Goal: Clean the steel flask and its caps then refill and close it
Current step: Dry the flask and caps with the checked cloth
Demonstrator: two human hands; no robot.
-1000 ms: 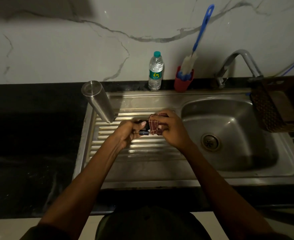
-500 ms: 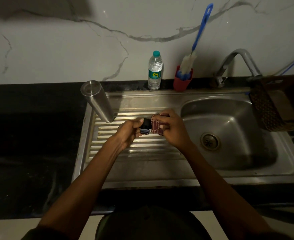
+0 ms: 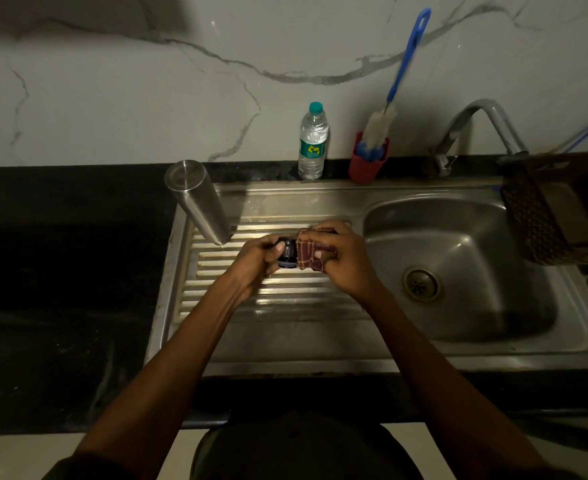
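Left hand grips dark cap over draining board, thumb on cap's near side. Right hand pinches red cloth against cap's right end. Steel flask upside down at board's far left corner, apart from both hands.

We see a pale marble wall with grey veins rising behind a black stone counter, its upper left corner in shadow. A steel sink unit is set into the counter, its ribbed drainboard on the left and its basin with a round drain on the right, under a curved tap. The light is dim, and a pale floor shows below the counter's front edge.
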